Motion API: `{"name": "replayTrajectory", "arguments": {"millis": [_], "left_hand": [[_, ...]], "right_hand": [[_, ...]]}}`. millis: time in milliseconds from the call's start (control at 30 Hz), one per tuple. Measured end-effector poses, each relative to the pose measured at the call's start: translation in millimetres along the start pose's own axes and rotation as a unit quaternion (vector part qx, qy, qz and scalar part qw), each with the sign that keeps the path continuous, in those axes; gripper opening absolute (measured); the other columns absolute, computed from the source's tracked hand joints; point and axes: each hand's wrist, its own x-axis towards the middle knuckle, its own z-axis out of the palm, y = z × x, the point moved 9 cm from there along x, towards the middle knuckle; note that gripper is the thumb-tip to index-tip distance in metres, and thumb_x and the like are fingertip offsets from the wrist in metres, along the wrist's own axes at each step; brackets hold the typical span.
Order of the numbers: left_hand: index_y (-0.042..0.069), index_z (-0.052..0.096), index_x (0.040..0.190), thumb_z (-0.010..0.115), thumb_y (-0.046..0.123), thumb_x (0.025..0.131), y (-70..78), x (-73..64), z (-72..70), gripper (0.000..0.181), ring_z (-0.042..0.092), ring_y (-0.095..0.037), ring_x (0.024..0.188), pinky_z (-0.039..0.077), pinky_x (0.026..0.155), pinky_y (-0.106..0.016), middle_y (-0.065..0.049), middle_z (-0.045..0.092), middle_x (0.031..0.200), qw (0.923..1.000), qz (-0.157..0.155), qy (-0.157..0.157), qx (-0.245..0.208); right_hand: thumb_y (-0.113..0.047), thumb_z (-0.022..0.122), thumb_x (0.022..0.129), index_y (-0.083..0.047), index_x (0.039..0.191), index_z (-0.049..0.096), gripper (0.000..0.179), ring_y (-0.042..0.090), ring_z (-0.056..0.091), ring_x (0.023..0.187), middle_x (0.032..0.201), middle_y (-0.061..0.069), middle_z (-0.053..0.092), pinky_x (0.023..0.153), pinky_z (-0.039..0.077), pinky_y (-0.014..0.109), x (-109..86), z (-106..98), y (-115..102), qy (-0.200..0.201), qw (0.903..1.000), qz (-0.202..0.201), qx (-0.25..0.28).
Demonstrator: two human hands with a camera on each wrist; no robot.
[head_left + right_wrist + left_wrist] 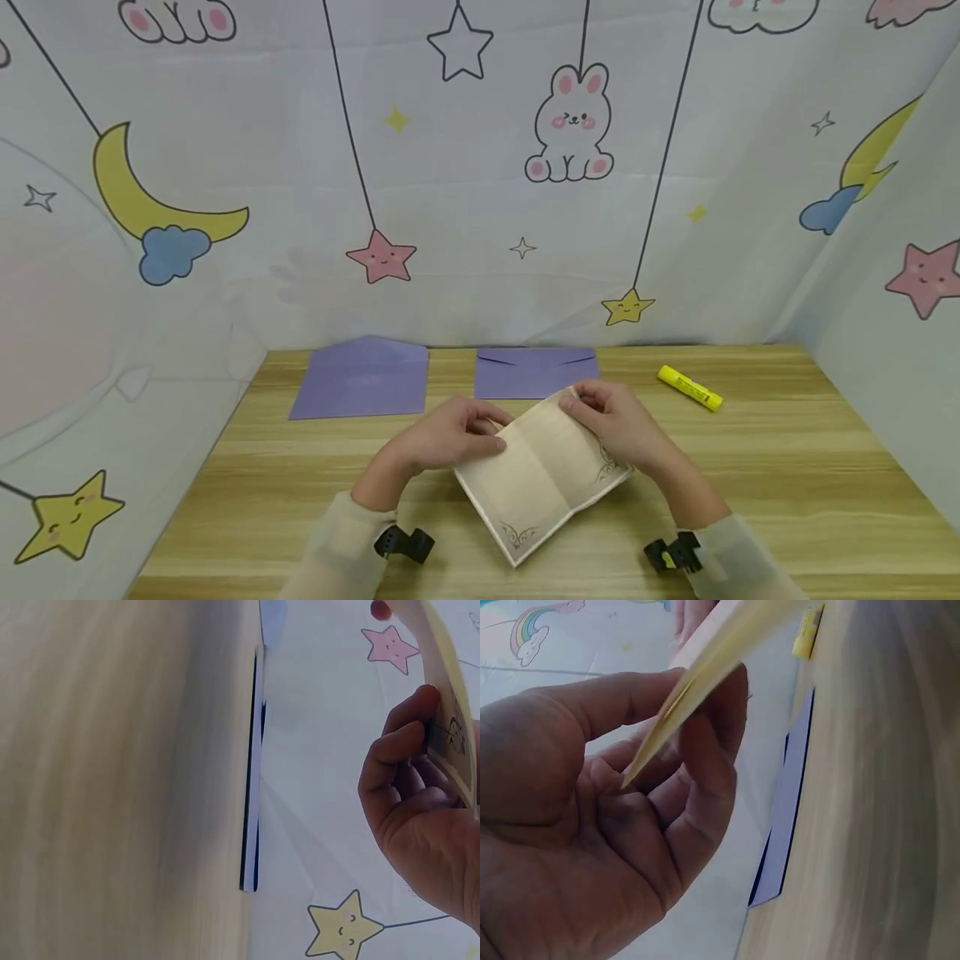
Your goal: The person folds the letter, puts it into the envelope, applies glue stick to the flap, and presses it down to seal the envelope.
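A cream sheet of paper [517, 479] with a crease down its middle and scrollwork in its near corners is held tilted over the table. My left hand [453, 435] pinches its far left edge between thumb and fingers. At the far right corner, my right hand [618, 423] grips it with the thumb on top and fingers behind. From the left wrist, the paper [697, 679] appears edge-on between thumb and curled fingers. The right wrist view has the fingers of the right hand [427, 832] against the back of the sheet [450, 746], where some printing shows.
Two purple envelopes lie along the table's back edge: one with its flap open [363, 383] at left, another [536, 379] in the middle. A yellow tube-shaped stick [690, 388] with dark print lies at the right. Behind the wooden table [787, 492] hangs a patterned white cloth [465, 183].
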Motion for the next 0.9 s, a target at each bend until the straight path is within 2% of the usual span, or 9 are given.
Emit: {"name": "replayTrajectory", "arguments": {"millis": [167,300,467,567,667,800,900], "left_hand": [[-0.001,0.073,0.115,0.071,0.013,0.102,0.8,5.8,12.0,0.019,0.072,-0.015,0.067,0.059,0.06,-0.029,-0.007,0.077,0.087,0.9999,0.003,0.007,-0.013],[0.0,0.073,0.105,0.069,0.015,0.104,-1.5,7.2,14.5,0.015,0.07,-0.014,0.062,0.056,0.057,-0.028,-0.005,0.075,0.081,0.9998,-0.001,0.019,-0.011],[0.001,0.069,0.103,0.068,0.017,0.105,-9.0,5.8,4.0,0.016,0.068,-0.014,0.064,0.053,0.059,-0.028,-0.005,0.075,0.08,0.9972,-0.026,0.066,-0.022],[0.001,0.067,0.105,0.068,0.018,0.106,-15.1,3.9,-6.8,0.017,0.064,-0.014,0.065,0.05,0.06,-0.03,-0.005,0.074,0.079,0.992,-0.044,0.11,-0.042],[0.001,0.066,0.106,0.067,0.019,0.107,-19.3,2.9,-13.6,0.018,0.056,-0.013,0.062,0.042,0.058,-0.03,-0.002,0.068,0.074,0.986,-0.053,0.142,-0.069],[-0.001,0.064,0.106,0.064,0.017,0.108,-20.0,3.0,-16.4,0.018,0.05,-0.013,0.061,0.038,0.058,-0.029,-0.002,0.064,0.071,0.9802,-0.052,0.162,-0.101],[-0.001,0.063,0.106,0.063,0.017,0.108,-19.9,2.8,-17.5,0.018,0.05,-0.013,0.06,0.038,0.058,-0.03,-0.002,0.066,0.072,0.9774,-0.052,0.171,-0.112]], "right_hand": [[-0.033,0.065,0.108,-0.009,0.111,0.076,0.026,0.019,0.062,0.068,0.085,0.003,0.069,0.058,0.052,0.03,0.0,9,-2,-0.023,0.9997,-0.007,-0.011],[-0.036,0.068,0.106,-0.009,0.112,0.076,0.028,0.02,0.064,0.069,0.086,0.003,0.071,0.059,0.054,0.031,0.6,10,1,-0.026,0.9995,-0.002,-0.016],[-0.038,0.072,0.103,-0.007,0.117,0.073,0.034,0.023,0.067,0.074,0.09,0.006,0.072,0.063,0.058,0.035,1.1,0,10,-0.001,0.9997,0.023,-0.007],[-0.038,0.073,0.103,-0.004,0.124,0.069,0.04,0.024,0.065,0.077,0.092,0.009,0.071,0.066,0.057,0.034,1.9,-7,16,0.018,0.9988,0.043,0.014],[-0.036,0.075,0.102,-0.001,0.131,0.062,0.048,0.024,0.064,0.08,0.096,0.011,0.071,0.068,0.057,0.034,2.8,-12,21,0.033,0.9963,0.062,0.049],[-0.03,0.074,0.103,0.002,0.137,0.054,0.051,0.025,0.065,0.083,0.099,0.011,0.073,0.073,0.06,0.04,4.1,-14,23,0.043,0.9916,0.076,0.096],[-0.026,0.073,0.104,0.002,0.134,0.056,0.044,0.026,0.066,0.083,0.096,0.011,0.073,0.073,0.06,0.04,4.8,-14,22,0.047,0.99,0.078,0.108]]}}
